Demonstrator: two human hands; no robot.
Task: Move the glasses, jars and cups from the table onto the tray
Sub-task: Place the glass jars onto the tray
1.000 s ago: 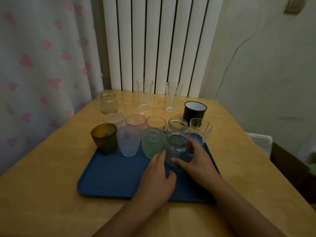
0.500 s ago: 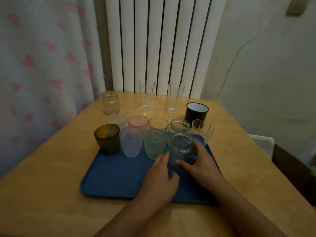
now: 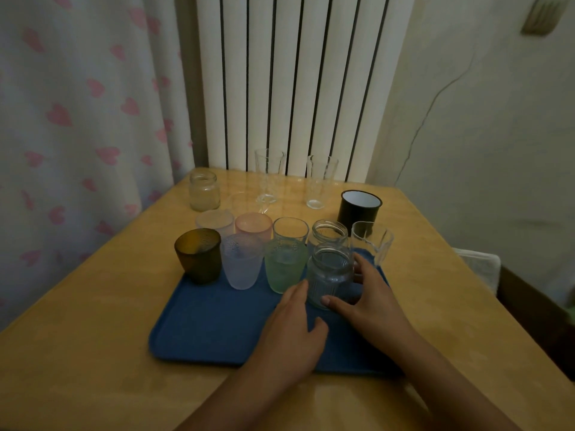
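My right hand (image 3: 370,301) curls round ribbed clear glass jar (image 3: 330,276) | right edge, blue plastic tray (image 3: 211,325) | left hand (image 3: 292,334) flat, fingers together, touching jar

A wooden surface (image 3: 93,353) with a yellowish top occupies the lower part of the view, its far edge set against the back wall. Behind it stands a white column radiator (image 3: 295,88) with dark vertical gaps between the sections. To the left hangs a pale curtain (image 3: 77,119) printed with pink hearts. To the right is a plain off-white wall (image 3: 497,135) with a thin dark crack line (image 3: 435,98) running down it. Lighting is dim and warm.
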